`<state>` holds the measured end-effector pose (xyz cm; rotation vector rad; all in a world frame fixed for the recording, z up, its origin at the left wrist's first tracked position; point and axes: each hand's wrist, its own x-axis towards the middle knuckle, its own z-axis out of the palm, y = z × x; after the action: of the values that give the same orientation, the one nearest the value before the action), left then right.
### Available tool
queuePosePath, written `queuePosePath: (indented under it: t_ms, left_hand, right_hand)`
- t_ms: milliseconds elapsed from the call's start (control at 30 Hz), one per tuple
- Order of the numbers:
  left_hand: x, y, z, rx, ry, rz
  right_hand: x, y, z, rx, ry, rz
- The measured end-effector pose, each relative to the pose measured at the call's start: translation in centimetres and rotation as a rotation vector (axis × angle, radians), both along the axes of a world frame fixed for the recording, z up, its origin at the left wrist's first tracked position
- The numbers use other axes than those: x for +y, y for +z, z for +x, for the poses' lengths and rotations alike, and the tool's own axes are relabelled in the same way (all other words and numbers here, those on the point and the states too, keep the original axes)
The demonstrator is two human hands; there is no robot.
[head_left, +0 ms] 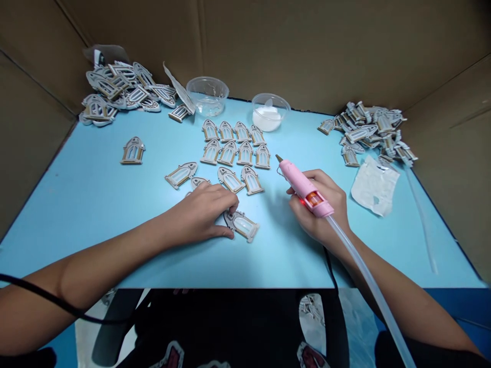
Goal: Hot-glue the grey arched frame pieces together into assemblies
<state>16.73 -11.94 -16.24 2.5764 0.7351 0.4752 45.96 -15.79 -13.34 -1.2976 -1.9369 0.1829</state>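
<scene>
In the head view my right hand [324,204] is wrapped round a pink hot glue gun [297,180], its nozzle pointing up and left. A long clear glue stick [370,278] runs out of the gun's back. My left hand [209,212] pinches the arched top of a small window-shaped piece [243,226] lying on the table, with thumb and index finger at that end. Several like pieces lie just beyond my left hand, one partly hidden under it. Farther back, window pieces [228,153] stand in close rows.
A pile of window pieces [118,84] fills the back left corner; another pile [368,128] is at the back right. Two clear tubs stand at the back, one [207,88] nearly see-through, one [267,117] holding white material. A white packet [375,186] lies right on the blue table [88,204].
</scene>
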Motion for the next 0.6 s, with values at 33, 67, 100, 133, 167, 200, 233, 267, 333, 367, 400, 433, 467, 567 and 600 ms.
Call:
queuePosePath:
  t_ms: [33,67,100,133,167,200,233,267,333,367,400,433,467,567,600]
  left_hand:
    - [0.0,-0.1,-0.1,-0.003,-0.024,-0.013]
    - [0.0,-0.2,-0.1,0.001,-0.042,-0.013]
    - [-0.1,-0.2,-0.1,0.014,-0.051,-0.001]
    - [-0.1,-0.2,-0.1,0.029,-0.051,0.018]
    - [-0.1,-0.1,-0.1,0.048,-0.049,0.034]
    - [-0.1,-0.1,-0.1,0.065,-0.044,0.043]
    - [-0.1,0.1,-0.1,0.078,-0.036,0.041]
    - [-0.1,0.2,0.0,0.088,-0.025,0.030]
    - [-0.1,0.6,0.1,0.101,0.016,-0.003]
    - [-0.1,0.8,0.2,0.107,0.042,-0.014]
    - [-0.1,0.9,0.3,0.115,0.065,-0.020]
    - [-0.1,1.1,0.4,0.121,0.079,-0.020]
    - [-0.1,1.2,0.4,0.126,0.088,-0.015]
    - [-0.1,1.5,0.5,0.136,0.081,0.003]
    - [-0.1,1.5,0.4,0.137,0.067,0.007]
  right_hand:
    - [0.0,0.0,0.0,-0.002,0.001,-0.001]
    - [0.0,0.0,0.0,-0.004,0.001,-0.002]
    - [0.0,0.0,0.0,-0.006,-0.001,-0.001]
    - [0.1,-0.1,0.0,-0.006,-0.005,0.000]
    - [0.1,-0.1,0.0,-0.005,-0.010,0.003]
    - [0.1,-0.1,0.0,-0.002,-0.012,0.004]
    - [0.1,-0.1,0.0,0.002,-0.010,0.007]
    - [0.1,-0.2,0.0,0.007,-0.004,0.011]
    - [0.2,-0.3,-0.1,0.013,0.017,0.022]
    - [0.2,-0.3,-0.1,0.013,0.026,0.028]
    - [0.2,-0.3,-0.1,0.011,0.032,0.033]
    - [0.2,-0.3,-0.1,0.008,0.034,0.035]
    - [0.2,-0.3,-0.1,0.004,0.036,0.036]
    - [0.2,-0.3,-0.1,-0.002,0.043,0.044]
    - [0.2,-0.3,-0.1,-0.004,0.044,0.047]
